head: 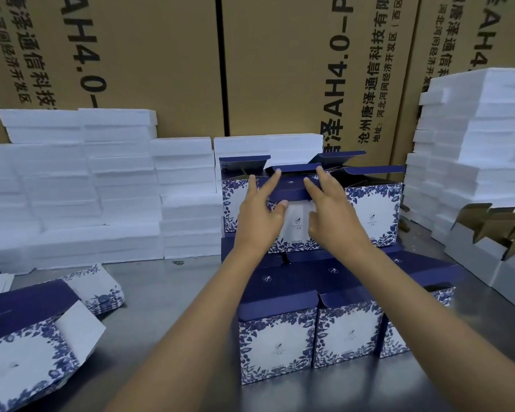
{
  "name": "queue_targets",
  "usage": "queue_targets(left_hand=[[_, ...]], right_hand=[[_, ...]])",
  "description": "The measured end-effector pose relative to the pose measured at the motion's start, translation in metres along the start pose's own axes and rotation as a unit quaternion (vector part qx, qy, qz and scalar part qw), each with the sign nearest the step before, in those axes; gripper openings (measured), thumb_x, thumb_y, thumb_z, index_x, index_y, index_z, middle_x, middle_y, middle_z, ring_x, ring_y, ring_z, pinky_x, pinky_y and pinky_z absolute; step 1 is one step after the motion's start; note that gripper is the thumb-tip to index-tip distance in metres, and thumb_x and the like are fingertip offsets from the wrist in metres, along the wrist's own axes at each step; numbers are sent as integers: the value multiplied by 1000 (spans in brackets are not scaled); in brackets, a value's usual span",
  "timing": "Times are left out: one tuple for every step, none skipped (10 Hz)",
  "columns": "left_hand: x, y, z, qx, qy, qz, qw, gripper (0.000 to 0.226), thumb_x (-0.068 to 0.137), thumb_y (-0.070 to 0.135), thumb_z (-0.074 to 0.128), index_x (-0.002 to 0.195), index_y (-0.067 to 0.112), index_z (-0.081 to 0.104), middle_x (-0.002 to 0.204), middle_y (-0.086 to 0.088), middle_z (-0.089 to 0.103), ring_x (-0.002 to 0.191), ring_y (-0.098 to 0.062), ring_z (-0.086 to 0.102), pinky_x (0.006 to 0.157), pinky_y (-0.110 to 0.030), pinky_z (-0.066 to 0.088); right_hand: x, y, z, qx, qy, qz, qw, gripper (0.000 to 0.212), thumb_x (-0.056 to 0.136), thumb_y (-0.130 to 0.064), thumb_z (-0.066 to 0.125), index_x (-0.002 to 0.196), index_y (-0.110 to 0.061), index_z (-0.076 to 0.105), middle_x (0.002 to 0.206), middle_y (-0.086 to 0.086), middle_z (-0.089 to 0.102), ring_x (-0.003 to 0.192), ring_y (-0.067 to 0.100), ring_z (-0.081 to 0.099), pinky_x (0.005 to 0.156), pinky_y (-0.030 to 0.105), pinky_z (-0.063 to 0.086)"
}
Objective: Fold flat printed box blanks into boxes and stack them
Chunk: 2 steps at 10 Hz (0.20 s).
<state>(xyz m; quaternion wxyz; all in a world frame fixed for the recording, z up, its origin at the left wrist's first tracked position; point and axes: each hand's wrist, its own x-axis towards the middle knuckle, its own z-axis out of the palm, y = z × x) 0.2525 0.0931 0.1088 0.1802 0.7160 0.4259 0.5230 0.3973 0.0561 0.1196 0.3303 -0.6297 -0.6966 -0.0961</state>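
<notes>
Currently both hands reach forward over the front row of folded boxes to a box on the upper tier, which sits on top of the stack near the back of the counter. Left hand: fingers mostly straight and spread, index laid along the navy top flap, thumb tip at the flap's front edge; it touches but does not grip the box. Right hand: likewise spread, fingertips on the same flap, thumb against the white front panel; no curled grip seen. Judgement: the box is being set or squared into its place in the stack, lid flaps not yet tucked; the neighbouring upper boxes also stand with flaps raised. Flat printed blanks lie in a low pile on the counter to the left, with a partly opened blank nearer the camera. White foam slabs are stacked along the back and right side, brown cartons behind them. Handling note: thin printed card, empty, so probably very light and easily dented; walls likely flex under pinch pressure, and the glossy print may slide on its neighbours. Best held with flat palms on opposite side walls, low near the folded base, not by the loose flaps, which would bend at the crease. Risk: pushing on the top could nudge the tier out of line.
</notes>
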Motion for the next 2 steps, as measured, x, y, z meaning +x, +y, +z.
queue_targets(left_hand=[[-22, 13, -23, -22, -21, 7, 1000, 72, 97, 15, 60, 155, 42, 25, 165, 8, 22, 152, -7, 13, 111, -17, 21], [-81, 11, -48, -18, 4, 14, 1000, 66, 98, 19, 58, 152, 43, 28, 159, 19, 30, 147, 0, 23, 120, -27, 26]], right_hand=[[-25, -12, -25, 74, 7, -16, 997, 52, 101, -1, 50, 151, -12, 46, 165, 5, 29, 152, 22, 26, 118, 29, 30], [-55, -22, -89, 226, 59, 9, 972, 40, 99, 2, 51, 106, -29, 76, 115, 0, 73, 89, 23, 71, 70, 20, 54]])
